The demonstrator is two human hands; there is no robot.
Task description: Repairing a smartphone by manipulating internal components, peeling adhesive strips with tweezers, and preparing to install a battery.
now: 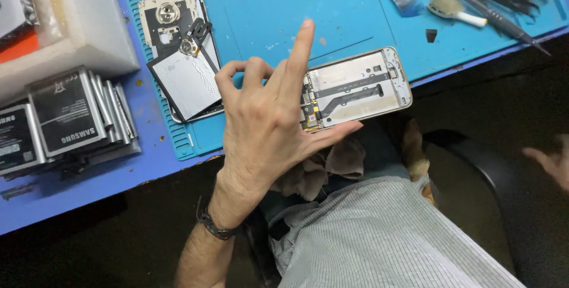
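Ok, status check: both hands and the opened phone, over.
Left hand grips opened silver phone frame, index finger raised. Right hand blurred at right edge, free, grip unclear. Second dismantled phone lies on blue mat, apart.

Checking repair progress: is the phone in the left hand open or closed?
Open: the phone in the left hand shows bare frame and flex cable.

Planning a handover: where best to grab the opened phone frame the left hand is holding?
Take the opened phone frame by its free right end, pinching the long metal edges, coming from the right. The left hand covers the other end, and the open face shows a flex cable and small board, so probably keep fingers off that.
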